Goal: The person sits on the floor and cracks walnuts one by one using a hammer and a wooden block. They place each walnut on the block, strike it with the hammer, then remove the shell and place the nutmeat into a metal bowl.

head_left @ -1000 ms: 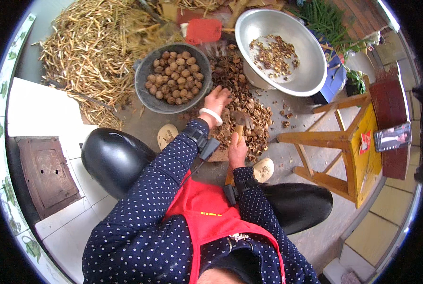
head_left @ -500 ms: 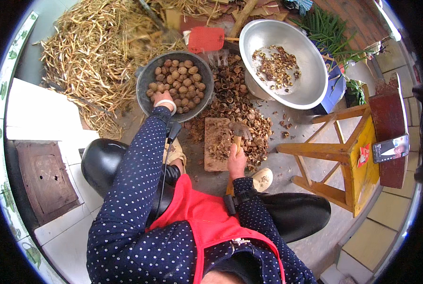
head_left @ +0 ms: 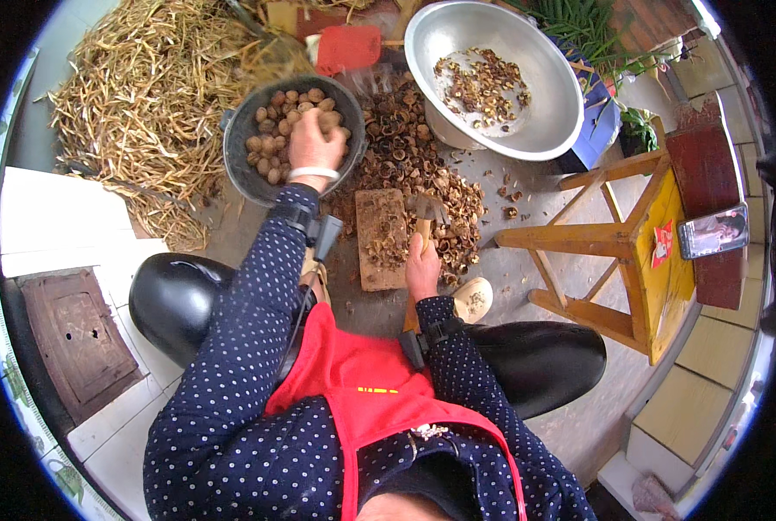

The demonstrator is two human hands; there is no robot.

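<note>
Reaching left hand (head_left: 311,148) among walnuts (head_left: 270,143), fingers' grip unclear; right hand (head_left: 422,271) gripping hammer (head_left: 424,213).

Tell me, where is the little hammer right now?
In the head view, the hammer is in the right hand, right of centre, its head over the wooden board, beside the pile of cracked shells.

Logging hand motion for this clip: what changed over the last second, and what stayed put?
The left hand left the wooden block, reached forward into the dark bowl and now rests on the walnuts. The right hand kept its grip on the hammer over the block. The metal basin and stool stayed put.
</note>
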